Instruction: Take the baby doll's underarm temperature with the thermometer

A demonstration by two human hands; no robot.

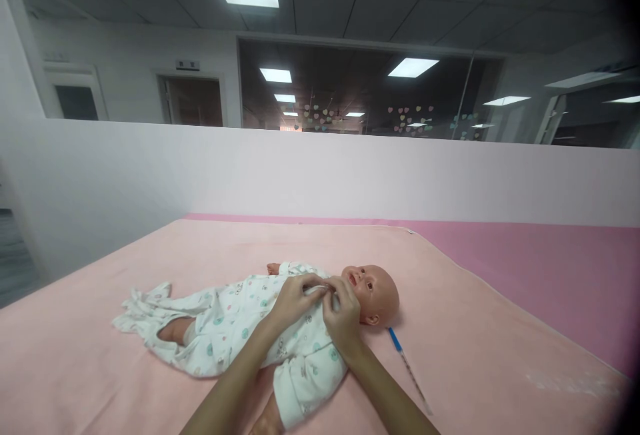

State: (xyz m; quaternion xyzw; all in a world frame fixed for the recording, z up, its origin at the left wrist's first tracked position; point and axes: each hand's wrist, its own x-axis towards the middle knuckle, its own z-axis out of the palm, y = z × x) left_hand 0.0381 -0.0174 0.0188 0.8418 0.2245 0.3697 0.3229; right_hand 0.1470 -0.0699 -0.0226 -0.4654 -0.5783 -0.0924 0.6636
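A baby doll [379, 294] lies on its back with its head to the right. It wears a white romper [227, 318] printed with small coloured figures, and one bare leg shows through an opening at the left. At the neckline, just below the doll's chin, my left hand [299, 298] pinches the romper's collar. My right hand [342, 308] closes on the same collar from the other side, fingertips touching those of the left. Any fastener between the fingertips is too small to make out.
A thin stick-like thermometer or pen with a blue cap [395, 340] lies right of the doll's head. The pink sheet [480, 335] covers the padded surface. Behind it stands a low white wall [320, 175], with a pink mat [565, 275] at the right.
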